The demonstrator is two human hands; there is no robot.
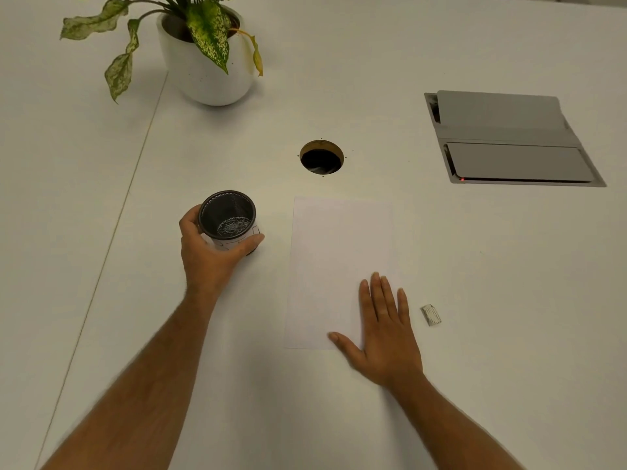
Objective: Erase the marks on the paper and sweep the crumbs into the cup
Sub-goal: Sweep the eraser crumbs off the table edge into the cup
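Observation:
A white sheet of paper lies flat in the middle of the table; I make out no marks on it. My right hand rests flat, fingers spread, on its near right corner. To the left of the sheet stands a dark cup with a black inside and pale crumbs at its bottom. My left hand is wrapped around the cup's side. A small grey-smudged eraser lies on the table just right of my right hand, apart from it.
A round cable hole opens in the table beyond the paper. A grey hinged socket cover sits at the far right. A potted plant in a white pot stands at the back left. A seam runs down the table's left side.

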